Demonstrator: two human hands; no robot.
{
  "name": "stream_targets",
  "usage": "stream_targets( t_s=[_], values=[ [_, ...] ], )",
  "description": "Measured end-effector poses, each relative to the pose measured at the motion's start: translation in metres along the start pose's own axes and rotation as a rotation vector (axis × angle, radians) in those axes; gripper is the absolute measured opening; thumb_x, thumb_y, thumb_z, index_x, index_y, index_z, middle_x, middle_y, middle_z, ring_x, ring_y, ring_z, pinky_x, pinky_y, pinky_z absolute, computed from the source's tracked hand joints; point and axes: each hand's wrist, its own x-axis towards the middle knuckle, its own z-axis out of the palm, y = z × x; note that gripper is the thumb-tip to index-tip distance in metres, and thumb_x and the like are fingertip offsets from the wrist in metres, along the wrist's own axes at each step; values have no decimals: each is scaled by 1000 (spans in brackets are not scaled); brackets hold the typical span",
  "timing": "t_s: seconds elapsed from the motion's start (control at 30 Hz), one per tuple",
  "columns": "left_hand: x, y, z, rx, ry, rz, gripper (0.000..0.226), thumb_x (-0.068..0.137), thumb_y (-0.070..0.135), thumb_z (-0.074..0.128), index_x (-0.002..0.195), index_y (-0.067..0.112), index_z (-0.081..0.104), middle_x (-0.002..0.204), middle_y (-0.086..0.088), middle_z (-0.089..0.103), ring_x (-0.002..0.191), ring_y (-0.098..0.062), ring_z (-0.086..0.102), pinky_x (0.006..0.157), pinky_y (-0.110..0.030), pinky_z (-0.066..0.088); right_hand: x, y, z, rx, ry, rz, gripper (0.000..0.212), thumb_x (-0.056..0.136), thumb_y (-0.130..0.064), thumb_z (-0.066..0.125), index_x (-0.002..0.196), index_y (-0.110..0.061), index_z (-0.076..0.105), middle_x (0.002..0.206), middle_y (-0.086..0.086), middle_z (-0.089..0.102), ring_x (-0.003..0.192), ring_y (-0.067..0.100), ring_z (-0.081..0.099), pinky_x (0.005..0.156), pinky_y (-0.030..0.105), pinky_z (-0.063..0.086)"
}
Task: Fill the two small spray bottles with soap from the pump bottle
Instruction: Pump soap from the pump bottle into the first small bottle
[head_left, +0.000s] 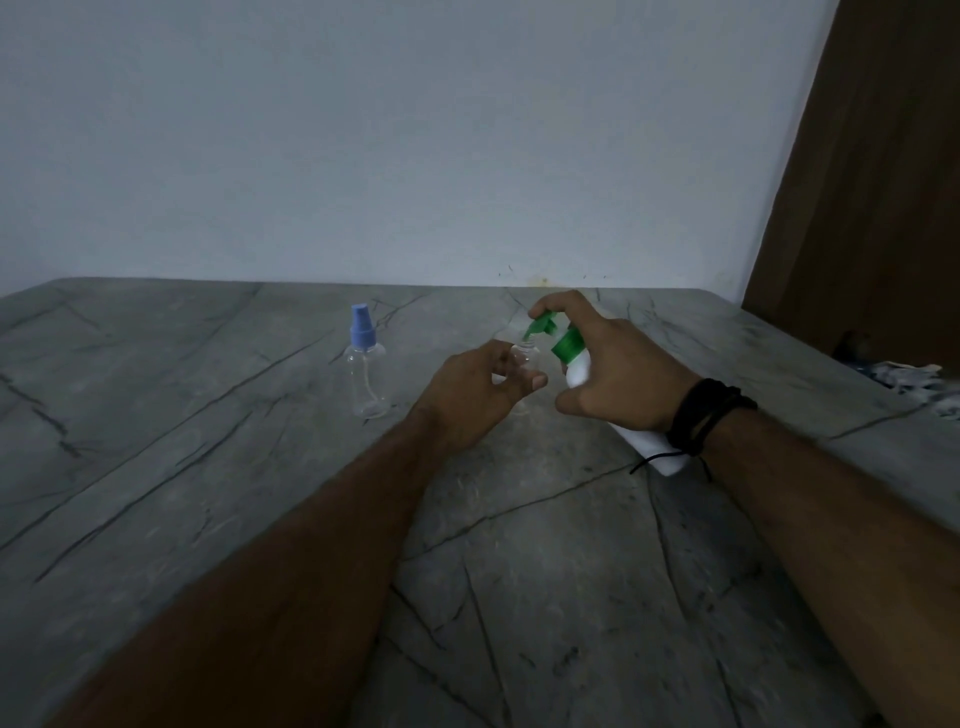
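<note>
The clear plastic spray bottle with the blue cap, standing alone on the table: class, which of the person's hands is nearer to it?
Left. The left hand is just right of the blue-capped clear spray bottle, holding an uncapped clear bottle. The right hand is farther right, gripping the white pump bottle with green pump.

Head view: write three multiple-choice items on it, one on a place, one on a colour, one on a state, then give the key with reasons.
1. Where does the capped spray bottle stand?
A. left of both hands
B. between the hands
C. right of the right hand

2. What colour is the pump bottle's pump head?
A. blue
B. green
C. red

3. What state is the small bottle in the left hand?
A. capped
B. lying on the table
C. uncapped, held under the nozzle

Key: 1 A, it stands alone on the table. 2 B, the right hand presses a green pump. 3 C, its open neck sits below the spout.
</note>
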Motion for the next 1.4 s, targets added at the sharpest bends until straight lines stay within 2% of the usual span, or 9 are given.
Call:
stream_targets(
  t_s=[0.13,0.23,0.33,0.47,0.8,1.03,1.13,1.23,1.4],
  values=[
    [0,1,0,3,0,-7,46,83,56,62,117,24,60,113,8,66,100,-6,58,78,-21,40,-2,-1,-1,16,28,5,74,67,-9,76,128,-33,41,86,-1,66,67,15,64,59,38,54],
    [-2,3,0,-12,4,-9,47,83,54,64,118,24,60,112,7,67,102,-8,59,84,-26,44,-3,-2,-1,22,34,-9,79,68,-9,74,133,-36,38,79,7,67,64,24,64,57,43,53],
    [-2,3,0,-11,7,-13,48,82,55,64,119,23,60,113,7,66,101,-8,59,81,-24,42,-3,-3,-1,23,29,-8,80,69,-9,74,134,-38,37,79,8,67,64,24,63,56,39,52],
    [-1,2,0,11,11,-10,52,81,58,63,120,23,59,115,6,66,101,-8,59,78,-23,40,-3,1,-4,35,68,1,73,69,-8,75,129,-31,41,79,-14,61,65,7,62,55,23,49],
    [0,2,0,32,-3,-15,52,82,58,62,120,22,59,117,5,65,101,-8,58,78,-23,40,-2,1,-2,76,43,-15,75,67,-6,76,129,-32,42,76,-18,61,63,1,61,54,11,43],
    [0,3,0,17,4,-20,53,81,58,63,119,21,60,114,6,66,101,-8,59,82,-25,44,-3,1,-1,66,43,-12,79,68,-9,75,132,-38,40,77,-6,64,62,10,62,55,23,49],
    [-1,3,1,9,3,-22,49,81,58,63,115,22,61,113,8,65,99,-7,59,75,-21,42,-3,0,-1,56,41,-14,74,67,-9,75,127,-36,42,77,-9,64,62,9,62,54,22,49],
    [0,2,1,9,6,-21,45,81,58,63,111,24,61,112,9,65,97,-6,58,70,-17,38,-3,0,-2,53,42,7,70,67,-10,74,125,-34,42,78,-9,63,64,11,62,57,32,52],
    [-1,2,0,-10,-5,-24,48,82,58,63,114,22,61,112,7,66,100,-7,59,80,-24,44,-3,-2,0,33,16,-8,77,68,-7,75,131,-35,41,81,0,67,64,16,63,58,33,51]
  ],
)
